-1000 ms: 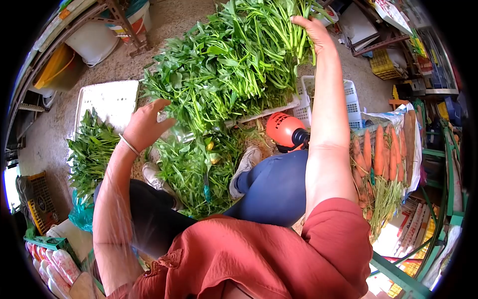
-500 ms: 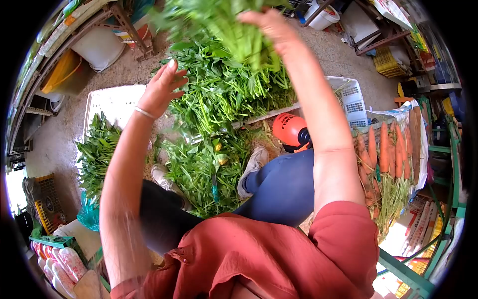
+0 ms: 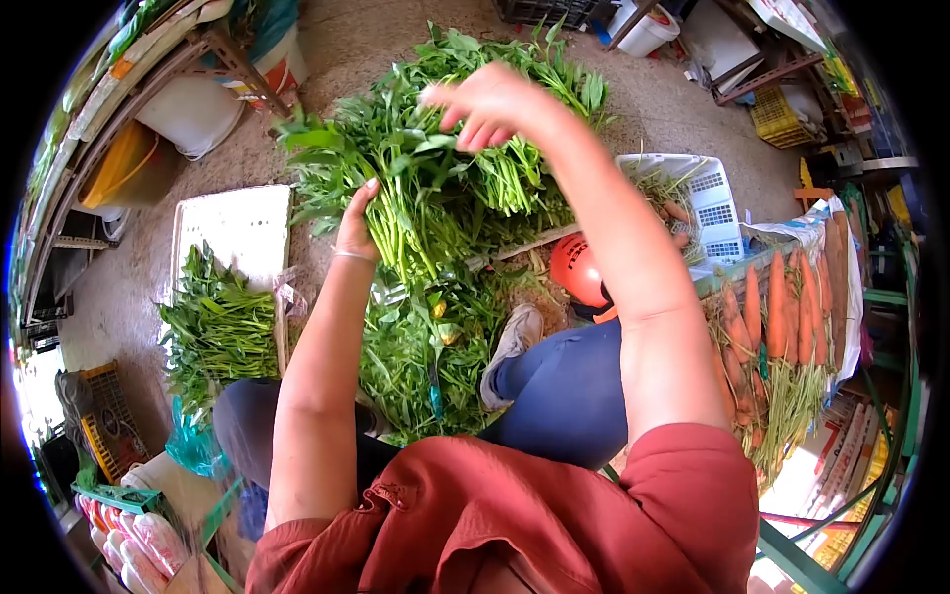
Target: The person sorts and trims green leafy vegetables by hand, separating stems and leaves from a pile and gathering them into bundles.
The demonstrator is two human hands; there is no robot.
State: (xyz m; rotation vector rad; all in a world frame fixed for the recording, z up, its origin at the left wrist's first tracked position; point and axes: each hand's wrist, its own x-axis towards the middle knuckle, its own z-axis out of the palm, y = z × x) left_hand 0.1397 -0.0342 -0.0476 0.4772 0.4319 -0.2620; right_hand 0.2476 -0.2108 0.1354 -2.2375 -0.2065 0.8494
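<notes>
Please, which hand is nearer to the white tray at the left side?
Left. The left hand is just right of the white tray, against the heap of greens; the right hand is farther right, over that heap.

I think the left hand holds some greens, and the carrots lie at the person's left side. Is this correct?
Not fully: the side of the carrots is wrong. The head view shows them at the person's right side. The left hand does hold some greens.
</notes>
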